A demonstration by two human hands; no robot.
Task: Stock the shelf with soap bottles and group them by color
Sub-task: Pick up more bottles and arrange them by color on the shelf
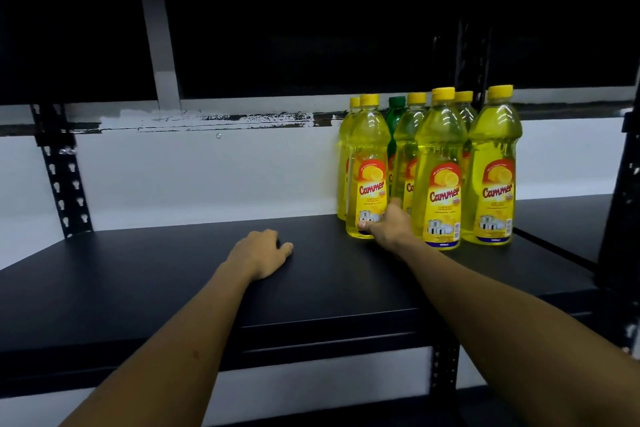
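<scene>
From the head view, the right hand reaches to the foot of the front-left yellow bottle; its thumb lies across the bottle's base and the other fingers curl round the far side, so it grips the bottle low down. The left hand rests on the black shelf board, well apart from the bottles, fingers loosely curled and holding nothing.

Just beyond the right fingers, to their right and behind, stand more yellow bottles, all upright and close together: one just beside the knuckles, another further right. Behind the gripped bottle a green bottle peeks out among the yellow ones.

My judgement: stocking is partly done, with one cluster on the shelf's right end. Grouping is unfinished, since the green bottle sits inside the yellow group, and the board left of both hands holds no bottles yet.
</scene>
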